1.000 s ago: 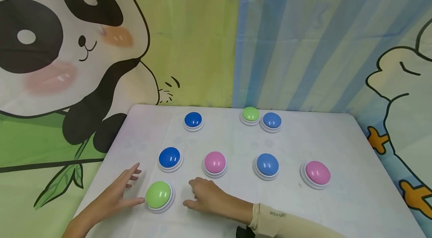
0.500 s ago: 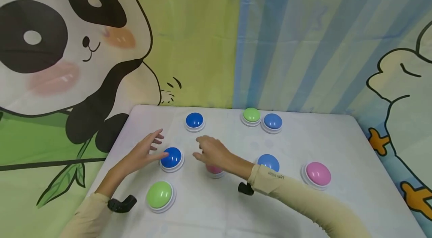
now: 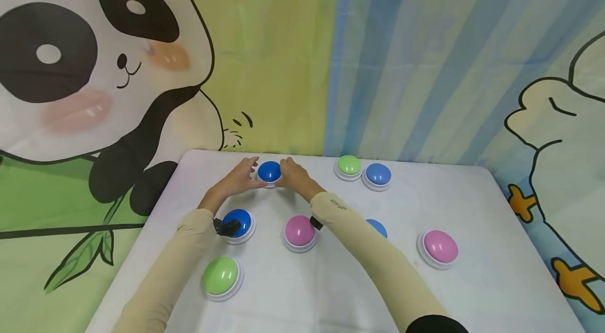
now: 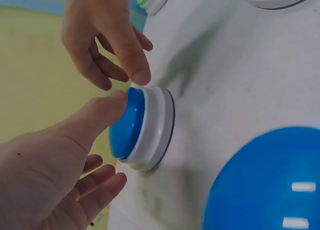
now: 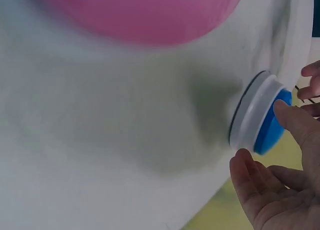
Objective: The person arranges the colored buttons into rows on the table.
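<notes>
A blue dome button (image 3: 269, 171) on a white base stands near the back left of the white table, between both hands. My left hand (image 3: 240, 177) is on its left side, fingers spread; in the left wrist view the thumb overlaps the edge of the blue dome (image 4: 129, 125), and whether it touches is unclear. On the other side is my right hand (image 3: 294, 177), its fingers close to the base. In the right wrist view the right hand (image 5: 280, 190) has loosely bent fingers beside the white base (image 5: 250, 115). Neither hand is seen gripping the button.
Nearer stand another blue button (image 3: 243, 220), partly behind the left wrist camera, a pink button (image 3: 299, 231) and a green button (image 3: 220, 275). Another pink button (image 3: 440, 247) is at right. Green (image 3: 349, 165) and blue (image 3: 378, 174) buttons are at the back. The right sleeve partly hides a blue button (image 3: 377, 227).
Both hands have moved from the front left of the table, over the nearer buttons, to the blue button at the back left. The buttons appear to stay in place.
</notes>
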